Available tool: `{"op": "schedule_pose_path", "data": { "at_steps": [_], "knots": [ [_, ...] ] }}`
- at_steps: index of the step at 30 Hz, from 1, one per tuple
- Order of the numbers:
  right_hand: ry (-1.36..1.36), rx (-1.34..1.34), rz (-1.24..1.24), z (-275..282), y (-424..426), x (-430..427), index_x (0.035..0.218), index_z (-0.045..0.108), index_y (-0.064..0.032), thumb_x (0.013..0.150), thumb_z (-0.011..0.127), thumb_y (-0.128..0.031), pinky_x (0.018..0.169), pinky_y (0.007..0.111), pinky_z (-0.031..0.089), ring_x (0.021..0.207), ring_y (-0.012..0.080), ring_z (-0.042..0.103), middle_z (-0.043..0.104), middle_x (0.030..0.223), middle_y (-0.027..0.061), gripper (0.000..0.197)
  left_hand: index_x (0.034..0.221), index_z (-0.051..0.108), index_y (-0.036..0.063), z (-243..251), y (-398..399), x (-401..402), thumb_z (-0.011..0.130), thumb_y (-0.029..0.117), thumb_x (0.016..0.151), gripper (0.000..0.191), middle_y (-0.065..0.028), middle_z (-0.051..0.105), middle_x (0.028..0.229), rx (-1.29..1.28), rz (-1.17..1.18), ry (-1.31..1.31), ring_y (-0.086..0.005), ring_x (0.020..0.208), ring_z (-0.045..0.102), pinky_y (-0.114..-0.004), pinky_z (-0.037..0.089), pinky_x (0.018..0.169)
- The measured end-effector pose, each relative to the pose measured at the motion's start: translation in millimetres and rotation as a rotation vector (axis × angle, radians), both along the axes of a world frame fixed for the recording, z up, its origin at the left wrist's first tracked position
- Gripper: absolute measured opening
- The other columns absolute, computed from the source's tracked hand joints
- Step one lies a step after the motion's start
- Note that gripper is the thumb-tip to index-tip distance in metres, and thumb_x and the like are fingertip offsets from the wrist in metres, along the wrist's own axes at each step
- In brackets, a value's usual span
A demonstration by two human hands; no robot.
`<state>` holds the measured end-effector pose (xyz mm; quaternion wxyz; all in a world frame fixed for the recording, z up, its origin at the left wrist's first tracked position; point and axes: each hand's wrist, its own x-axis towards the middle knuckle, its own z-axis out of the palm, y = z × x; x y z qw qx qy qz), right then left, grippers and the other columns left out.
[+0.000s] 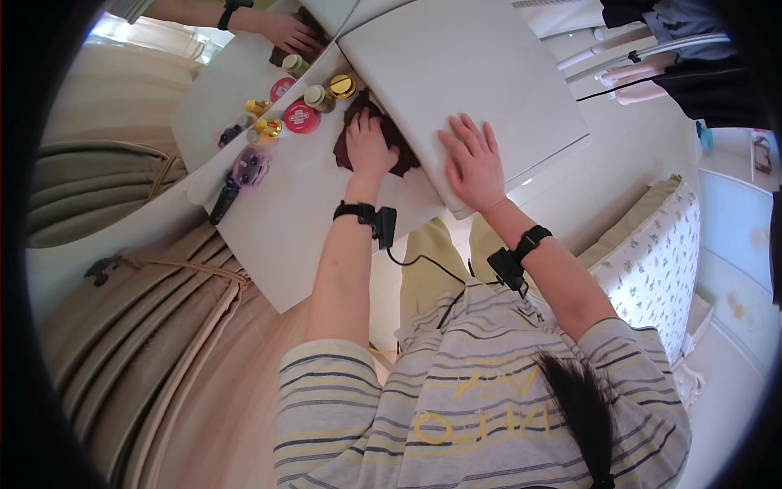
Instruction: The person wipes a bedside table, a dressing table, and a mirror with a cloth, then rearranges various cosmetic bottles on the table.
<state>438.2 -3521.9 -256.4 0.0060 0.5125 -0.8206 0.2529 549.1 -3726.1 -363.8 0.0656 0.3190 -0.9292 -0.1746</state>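
My left hand (370,145) presses down on a crumpled dark brown cloth (406,160) on a white tabletop (287,220). Its fingers lie over the cloth, which bunches out around the palm. The cloth sits against the side of a raised white surface (452,67), like a cabinet top. On that surface rests my right hand (473,162), palm down, fingers slightly apart, holding nothing. Close beyond the left hand stand a gold-lidded jar (343,86), a jar with a pale lid (319,98) and a round red container (301,117).
A small gold-capped bottle (269,127), a purple translucent item (250,166) and a dark cylindrical object (225,200) lie along the table's mirror side. The mirror (226,85) reflects the hand and containers. Tied curtains (140,342) hang left. A cable (421,257) runs from the wrist devices.
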Motion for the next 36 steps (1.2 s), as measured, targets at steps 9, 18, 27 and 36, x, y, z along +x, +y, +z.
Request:
{"op": "schedule_pose_path", "data": {
  "at_steps": [9,18,27,36],
  "knots": [
    [0.001,0.009,-0.016,-0.7,3.6,-3.9,0.13,0.062,-0.012,0.085,0.062,-0.011,0.121,0.055,0.026,0.143,0.0293,0.043,0.053,0.146,0.0111,0.046,0.124,0.056,0.004,12.4,46.3,39.3,0.079,0.016,0.065,0.065,-0.0196,0.043,0.151,-0.013,-0.105,0.035,-0.0398,0.14,0.039,-0.051,0.036,0.115],
    [0.005,0.005,-0.005,-1.7,2.8,-2.9,0.13,0.062,-0.0123,0.083,0.062,-0.01,0.121,0.055,0.027,0.143,0.0297,0.043,0.053,0.146,0.0113,0.047,0.131,0.054,0.0102,3.9,-1.5,33.4,0.078,0.021,0.07,0.067,-0.0152,0.039,0.157,-0.025,0.173,-0.088,-0.0366,0.143,0.036,-0.052,0.037,0.111],
    [0.01,0.002,-0.008,-4.9,3.5,-4.6,0.13,0.062,-0.0127,0.083,0.063,-0.009,0.12,0.056,0.028,0.143,0.0303,0.044,0.053,0.146,0.0112,0.047,0.126,0.056,0.0073,-10.5,-12.0,154.1,0.075,0.021,0.071,0.06,-0.0233,0.04,0.155,-0.079,0.428,-0.039,-0.0441,0.139,0.038,-0.056,0.036,0.113],
    [0.021,-0.004,-0.016,-9.8,1.9,-2.5,0.129,0.062,-0.0136,0.084,0.061,-0.008,0.12,0.056,0.028,0.142,0.0303,0.044,0.054,0.144,0.0109,0.045,0.121,0.058,0.0074,-9.2,20.1,119.3,0.075,0.012,0.065,0.059,-0.0202,0.042,0.152,0.016,0.175,0.079,-0.0429,0.137,0.038,-0.056,0.039,0.108]
  ]
}}
